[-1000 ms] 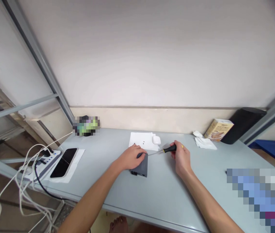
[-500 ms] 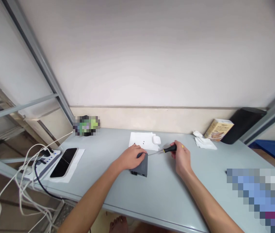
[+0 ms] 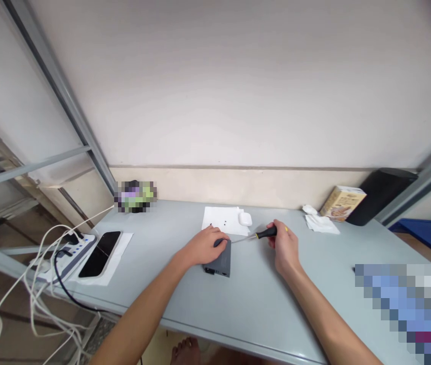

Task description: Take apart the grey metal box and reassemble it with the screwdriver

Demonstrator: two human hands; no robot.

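Observation:
A flat dark grey box (image 3: 221,262) with ports along its near edge lies on the table. My left hand (image 3: 208,244) is closed over its far left part, gripping it and hiding that corner. My right hand (image 3: 285,246) is wrapped round the black handle of a screwdriver (image 3: 266,232). The screwdriver lies nearly level, and its shaft points left to the box's far right corner. Whether the tip sits in a screw is too small to tell. Just beyond the box, a white sheet of paper (image 3: 217,217) carries several small dark bits and a white earphone case (image 3: 244,219).
On the left are a phone (image 3: 100,254) on white paper and a power strip (image 3: 69,258) with tangled cables over the table edge. Back right stand a yellow carton (image 3: 342,204) and a black cylinder (image 3: 380,196), beside crumpled tissue (image 3: 321,223). A wall closes the back.
The grey box and my left hand have shifted very slightly to the left. My right hand and the screwdriver look the same.

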